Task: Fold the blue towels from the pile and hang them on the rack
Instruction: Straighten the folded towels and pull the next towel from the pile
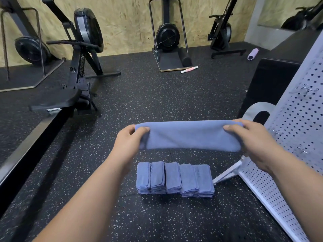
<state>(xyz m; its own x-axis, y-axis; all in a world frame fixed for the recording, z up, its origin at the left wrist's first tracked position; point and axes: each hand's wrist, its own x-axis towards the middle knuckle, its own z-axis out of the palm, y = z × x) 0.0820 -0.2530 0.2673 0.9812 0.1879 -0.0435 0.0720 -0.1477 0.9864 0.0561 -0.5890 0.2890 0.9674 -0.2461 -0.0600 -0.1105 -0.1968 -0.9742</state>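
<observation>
I hold a blue towel (189,136) folded into a long band, stretched level in the air. My left hand (130,139) pinches its left end and my right hand (253,138) pinches its right end. Below it on the speckled floor lies the pile of folded blue towels (174,179), set out in a row of several stacks. The white pegboard rack (295,137) leans at the right, with small metal hooks on its face and a white leg reaching toward the pile.
A rowing machine (76,70) and its long rail fill the left side. More black exercise machines stand along the wooden back wall. A black box (272,79) sits behind the rack. A pink roller stick (189,69) and a lilac foam roller (252,53) lie on the floor.
</observation>
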